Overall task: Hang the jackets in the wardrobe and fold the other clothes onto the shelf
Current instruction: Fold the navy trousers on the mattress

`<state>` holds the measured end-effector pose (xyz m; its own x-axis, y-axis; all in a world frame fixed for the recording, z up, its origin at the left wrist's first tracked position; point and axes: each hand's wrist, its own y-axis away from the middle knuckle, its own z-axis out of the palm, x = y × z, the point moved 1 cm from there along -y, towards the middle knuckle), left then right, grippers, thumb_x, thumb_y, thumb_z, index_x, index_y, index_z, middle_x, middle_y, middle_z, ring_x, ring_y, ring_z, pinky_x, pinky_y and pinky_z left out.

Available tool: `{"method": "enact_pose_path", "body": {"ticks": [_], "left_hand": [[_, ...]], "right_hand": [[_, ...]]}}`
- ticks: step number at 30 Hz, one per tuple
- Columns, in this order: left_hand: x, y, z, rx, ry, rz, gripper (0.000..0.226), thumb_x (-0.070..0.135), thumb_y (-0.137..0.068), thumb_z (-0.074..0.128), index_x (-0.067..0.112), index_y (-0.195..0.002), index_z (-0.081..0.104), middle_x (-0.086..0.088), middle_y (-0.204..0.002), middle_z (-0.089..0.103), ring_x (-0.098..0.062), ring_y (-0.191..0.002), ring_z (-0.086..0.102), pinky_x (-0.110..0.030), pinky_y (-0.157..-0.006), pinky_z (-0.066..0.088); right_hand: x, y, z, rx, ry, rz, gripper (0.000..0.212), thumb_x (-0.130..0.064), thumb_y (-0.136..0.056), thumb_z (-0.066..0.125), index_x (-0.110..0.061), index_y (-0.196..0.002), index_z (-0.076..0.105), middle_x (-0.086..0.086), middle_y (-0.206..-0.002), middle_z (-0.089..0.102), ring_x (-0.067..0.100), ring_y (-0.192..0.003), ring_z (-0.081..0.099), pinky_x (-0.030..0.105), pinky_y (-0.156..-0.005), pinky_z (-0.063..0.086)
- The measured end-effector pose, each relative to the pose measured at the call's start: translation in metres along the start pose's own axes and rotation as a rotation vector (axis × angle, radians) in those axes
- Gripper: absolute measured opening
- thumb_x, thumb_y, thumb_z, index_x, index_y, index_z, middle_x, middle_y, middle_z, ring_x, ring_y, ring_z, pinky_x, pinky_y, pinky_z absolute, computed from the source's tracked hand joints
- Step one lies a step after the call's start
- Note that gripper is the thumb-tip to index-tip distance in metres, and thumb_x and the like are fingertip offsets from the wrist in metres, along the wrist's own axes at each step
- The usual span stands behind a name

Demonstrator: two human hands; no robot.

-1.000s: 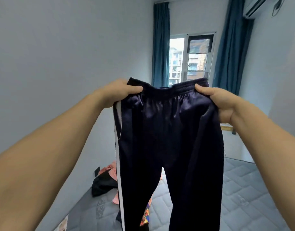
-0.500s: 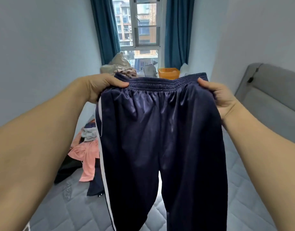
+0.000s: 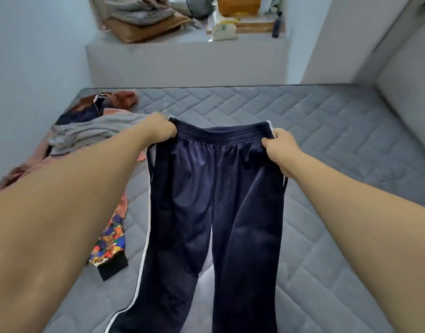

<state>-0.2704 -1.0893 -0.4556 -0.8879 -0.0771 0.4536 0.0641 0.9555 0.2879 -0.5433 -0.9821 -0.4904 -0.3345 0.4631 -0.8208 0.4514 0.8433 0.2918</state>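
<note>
Dark navy track pants with a white side stripe are spread lengthwise over the grey quilted mattress, legs running toward me. My left hand grips the left end of the elastic waistband. My right hand grips the right end. The waistband is stretched flat between both hands. The lower legs run out of view at the bottom.
A heap of other clothes lies on the mattress's left side: a grey garment, pink and brown pieces, and a bright patterned item. Behind the bed a window ledge carries folded textiles, an orange basket and a dark bottle.
The pants came down from being held up in front of the window to lying over the mattress. My view tilted downward. Both hands kept their grip on the waistband.
</note>
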Motion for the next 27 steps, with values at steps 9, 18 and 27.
{"method": "enact_pose_path", "body": {"ticks": [9, 18, 27], "left_hand": [[-0.093, -0.133, 0.276, 0.227, -0.229, 0.145, 0.052, 0.027, -0.095, 0.046, 0.017, -0.145, 0.038, -0.013, -0.153, 0.032, -0.036, -0.138, 0.029, -0.059, -0.115, 0.019], [-0.178, -0.132, 0.420, 0.160, -0.407, 0.200, 0.062, 0.053, -0.097, 0.023, 0.042, -0.156, 0.009, -0.001, -0.167, 0.005, -0.028, -0.153, -0.002, -0.071, -0.114, -0.001], [-0.176, -0.146, 0.425, 0.203, -0.425, 0.201, 0.064, 0.051, -0.095, 0.026, 0.041, -0.157, 0.010, -0.003, -0.167, 0.006, -0.029, -0.153, -0.001, -0.072, -0.114, 0.001]], "right_hand": [[0.198, -0.121, 0.184, 0.081, 0.756, -0.283, 0.062, -0.045, -0.101, 0.036, -0.025, -0.157, 0.015, 0.007, -0.162, 0.011, 0.026, -0.149, 0.010, 0.057, -0.118, 0.000], [0.338, -0.136, 0.247, 0.030, 0.973, -0.372, 0.066, -0.048, -0.093, 0.027, -0.032, -0.156, 0.016, 0.008, -0.164, 0.011, 0.030, -0.151, 0.005, 0.060, -0.119, 0.001], [0.333, -0.159, 0.251, 0.092, 0.963, -0.411, 0.067, -0.044, -0.091, 0.028, -0.029, -0.156, 0.020, 0.010, -0.164, 0.014, 0.032, -0.151, 0.007, 0.059, -0.119, 0.003]]}}
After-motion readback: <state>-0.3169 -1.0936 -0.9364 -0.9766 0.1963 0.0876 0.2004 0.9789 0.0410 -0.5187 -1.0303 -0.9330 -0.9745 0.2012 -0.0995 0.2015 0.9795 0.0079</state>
